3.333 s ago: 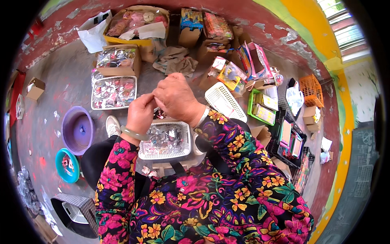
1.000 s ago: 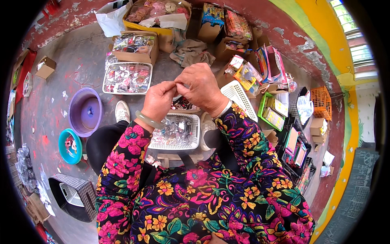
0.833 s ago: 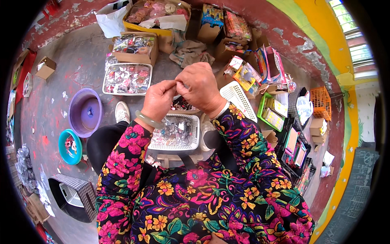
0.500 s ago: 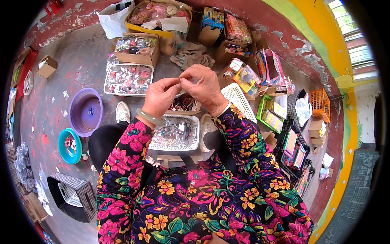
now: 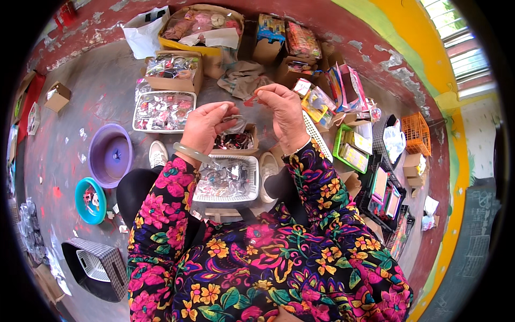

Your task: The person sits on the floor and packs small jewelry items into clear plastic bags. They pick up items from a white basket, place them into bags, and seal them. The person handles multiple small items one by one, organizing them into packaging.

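My left hand [image 5: 203,127] and my right hand [image 5: 284,115] are raised in front of me, a little apart. Between the right thumb and forefinger is a small reddish, see-through strip [image 5: 250,101]. In the bent fingers of the left hand rests a small clear plastic packet [image 5: 230,124], its contents too small to make out; a pale bangle [image 5: 190,152] circles that wrist. Below my hands, a cardboard box [image 5: 255,140] holds dark and red small items. Nearer to me, a white plastic basket [image 5: 254,180] is filled with clear packets.
Beyond my left hand stands another white basket [image 5: 161,130] of packets, with a cardboard box [image 5: 174,80] behind it. A purple basin [image 5: 102,155] and a teal basin [image 5: 86,214] sit at left. A green basket [image 5: 339,147] and black crates [image 5: 370,196] line the right.
My hands were together at the fingertips and have come apart. The reddish strip now shows in the right fingers, and the clear packet shows under the left ones.
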The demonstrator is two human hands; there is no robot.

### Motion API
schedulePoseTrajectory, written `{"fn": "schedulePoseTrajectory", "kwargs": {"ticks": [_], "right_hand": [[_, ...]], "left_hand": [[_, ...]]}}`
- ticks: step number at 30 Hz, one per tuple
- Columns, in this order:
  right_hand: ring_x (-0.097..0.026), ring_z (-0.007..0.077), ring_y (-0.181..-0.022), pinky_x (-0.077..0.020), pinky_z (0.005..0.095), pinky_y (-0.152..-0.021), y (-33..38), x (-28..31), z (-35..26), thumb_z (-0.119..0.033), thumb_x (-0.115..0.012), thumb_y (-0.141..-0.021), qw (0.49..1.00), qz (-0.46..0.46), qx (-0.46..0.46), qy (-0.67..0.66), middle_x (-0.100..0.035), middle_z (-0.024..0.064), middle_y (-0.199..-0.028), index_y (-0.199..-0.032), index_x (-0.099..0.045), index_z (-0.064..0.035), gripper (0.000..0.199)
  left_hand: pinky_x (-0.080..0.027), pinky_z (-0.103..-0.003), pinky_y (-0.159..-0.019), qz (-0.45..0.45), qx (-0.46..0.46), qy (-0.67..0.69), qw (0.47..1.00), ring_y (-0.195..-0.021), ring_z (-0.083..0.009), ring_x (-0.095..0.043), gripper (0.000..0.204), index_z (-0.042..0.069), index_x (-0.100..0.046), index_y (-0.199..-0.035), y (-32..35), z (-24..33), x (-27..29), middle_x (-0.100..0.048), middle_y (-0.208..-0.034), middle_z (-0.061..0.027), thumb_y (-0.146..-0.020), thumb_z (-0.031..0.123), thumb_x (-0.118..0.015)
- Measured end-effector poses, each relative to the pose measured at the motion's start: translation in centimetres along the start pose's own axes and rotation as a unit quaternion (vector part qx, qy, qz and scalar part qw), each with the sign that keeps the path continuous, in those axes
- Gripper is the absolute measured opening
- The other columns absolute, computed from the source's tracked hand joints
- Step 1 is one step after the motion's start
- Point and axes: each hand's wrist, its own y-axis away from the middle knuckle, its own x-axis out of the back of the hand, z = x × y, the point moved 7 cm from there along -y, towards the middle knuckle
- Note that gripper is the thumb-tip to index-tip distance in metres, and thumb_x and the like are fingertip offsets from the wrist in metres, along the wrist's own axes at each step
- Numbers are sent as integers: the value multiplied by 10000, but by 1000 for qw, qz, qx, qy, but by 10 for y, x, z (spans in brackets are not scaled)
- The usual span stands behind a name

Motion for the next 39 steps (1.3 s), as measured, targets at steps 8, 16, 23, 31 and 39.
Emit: {"fn": "schedulePoseTrajectory", "kwargs": {"ticks": [8, 16, 23, 31, 39], "right_hand": [[-548, 91, -729, -427, 219, -695, 10, 40, -4, -62, -611, -779, 997, 25, -24, -68, -627, 32, -809, -862, -634, -11, 100], [-598, 104, -676, -471, 199, -652, 67, 161, -39, -50, -618, -789, 991, 134, 21, -14, -634, 57, -773, -887, -628, 31, 128], [-592, 92, -664, -455, 230, -594, 234, 360, 30, -94, -663, -716, 858, 297, -107, 406, -648, 48, -737, -788, -676, 0, 119], [-597, 129, -621, -462, 269, -608, 351, 411, 132, -219, -669, -716, 753, 319, -277, 505, -652, 62, -688, -733, -689, -56, 165], [-613, 125, -903, -475, 235, -750, 381, 454, 224, -68, -544, -751, 828, 135, -246, 486, -652, 50, -977, -1011, -650, -97, 282]], "left_hand": [[-501, -307, -806, -19, 15, 3, 1000, -943, -197, -592, 216, -47, -562, -1024, -3, -6, -5, -608, -986, -138, -892, 113, -501], [-498, -291, -824, -50, 11, -25, 998, -950, -213, -595, 240, -48, -562, -1039, -16, -14, -2, -614, -996, -143, -879, 125, -518], [-508, -297, -821, -52, 26, -53, 997, -967, -219, -591, 247, -72, -551, -1053, -13, -22, -1, -600, -1031, -166, -889, 107, -500], [-502, -300, -832, -19, 39, -94, 995, -996, -232, -580, 240, -70, -556, -1044, -13, -28, 10, -597, -1036, -162, -886, 105, -512], [-496, -295, -846, -32, 58, -102, 993, -1010, -220, -576, 233, -52, -559, -1053, -15, -36, 11, -602, -1042, -144, -888, 104, -507]]}}
